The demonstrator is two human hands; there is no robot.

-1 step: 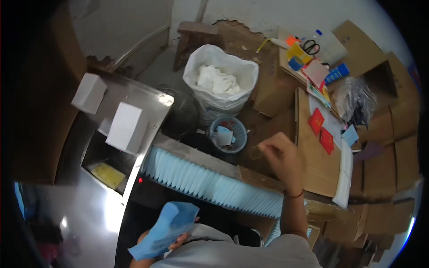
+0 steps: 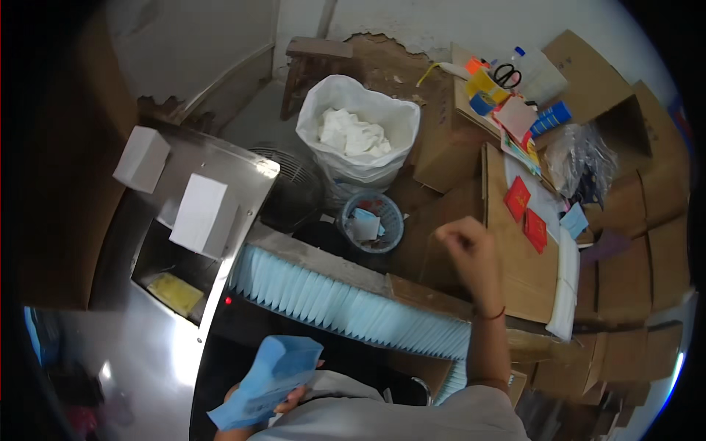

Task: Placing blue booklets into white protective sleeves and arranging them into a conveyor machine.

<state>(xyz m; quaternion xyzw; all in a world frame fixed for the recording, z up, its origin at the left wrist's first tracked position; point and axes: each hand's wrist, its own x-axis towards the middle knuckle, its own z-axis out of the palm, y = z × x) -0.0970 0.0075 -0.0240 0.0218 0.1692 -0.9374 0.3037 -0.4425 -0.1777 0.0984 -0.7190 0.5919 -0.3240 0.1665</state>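
Observation:
At the lower left, my left hand (image 2: 293,399) is closed around a light blue flat packet (image 2: 276,371), which stands tilted with its top flared. My right hand (image 2: 471,253) is raised right of centre, its fingers curled together. Whatever its fingertips may hold is hidden. Below and left of that hand runs a long row of light blue folded packets (image 2: 331,301), packed upright side by side. A small blue mesh basket (image 2: 399,234) with scraps in it stands on the floor beyond the row, left of my right hand.
A metal machine table (image 2: 243,158) at left carries two white blocks (image 2: 202,213); a yellow block (image 2: 176,294) lies in its opening. Behind are a white-bagged bin (image 2: 346,173), a fan (image 2: 290,176) and a wooden stool (image 2: 320,48). Cardboard boxes (image 2: 625,257) fill the right, with scissors (image 2: 507,76) and red envelopes (image 2: 535,230).
My right hand has moved slightly right, and its fingers look more curled. A thin yellowish loop by its fingertips no longer shows. The left hand still holds the packet, and the view has shifted slightly.

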